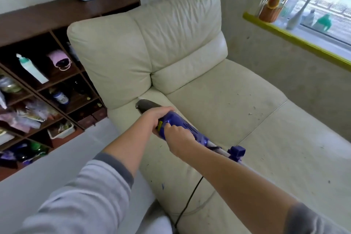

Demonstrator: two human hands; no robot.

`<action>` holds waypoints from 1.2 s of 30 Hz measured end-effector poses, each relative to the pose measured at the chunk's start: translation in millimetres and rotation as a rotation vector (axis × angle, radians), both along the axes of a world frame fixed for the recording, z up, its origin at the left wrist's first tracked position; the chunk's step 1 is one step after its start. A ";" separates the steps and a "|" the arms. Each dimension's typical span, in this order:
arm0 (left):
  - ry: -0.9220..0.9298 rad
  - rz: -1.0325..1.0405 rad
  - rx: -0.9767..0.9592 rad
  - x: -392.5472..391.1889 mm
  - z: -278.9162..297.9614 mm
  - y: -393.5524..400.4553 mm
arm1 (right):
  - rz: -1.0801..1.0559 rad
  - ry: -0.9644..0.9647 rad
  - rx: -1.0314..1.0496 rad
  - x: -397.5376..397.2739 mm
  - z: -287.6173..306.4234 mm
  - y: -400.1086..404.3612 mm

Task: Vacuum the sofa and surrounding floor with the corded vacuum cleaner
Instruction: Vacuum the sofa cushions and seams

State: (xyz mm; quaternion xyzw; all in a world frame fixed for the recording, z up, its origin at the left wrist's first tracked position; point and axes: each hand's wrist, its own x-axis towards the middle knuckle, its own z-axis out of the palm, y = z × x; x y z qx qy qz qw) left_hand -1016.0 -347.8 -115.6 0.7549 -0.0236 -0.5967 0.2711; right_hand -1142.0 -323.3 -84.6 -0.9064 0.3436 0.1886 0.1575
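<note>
The person's left hand (158, 118) wraps round the front of the blue vacuum cleaner (180, 126), fingers curled over its top so the body beneath is covered. The right hand (177, 137) grips the body just behind, thumb and forefinger pressed near a yellow label; its palm side is out of sight. Only the dark nozzle (147, 105) shows ahead of the hands, its tip at the crease where the sofa's arm cushion meets the seat; whether it touches the leather is hard to tell. Behind the right hand a pale tube runs back under the forearm to a blue clip (236, 152), and the rest of the machine is hidden. The black cord (190, 198) drops over the seat's front edge and vanishes at the bottom of the frame.

The cream sofa (209, 85) fills the corner, its long seat running off the right edge, with small crumbs (250, 113) scattered on it. A dark wooden shelf unit (57, 89) stands just beside the sofa's arm, its cubbies crowded and blurred. Pale floor (62, 159) lies open to the left of the sofa. The windowsill (296, 40) at upper right carries bottles and a basket
</note>
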 end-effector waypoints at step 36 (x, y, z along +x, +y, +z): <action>-0.182 0.075 0.104 96.6 -66.2 -130.7 | -0.046 0.010 0.031 103.4 -32.7 -136.6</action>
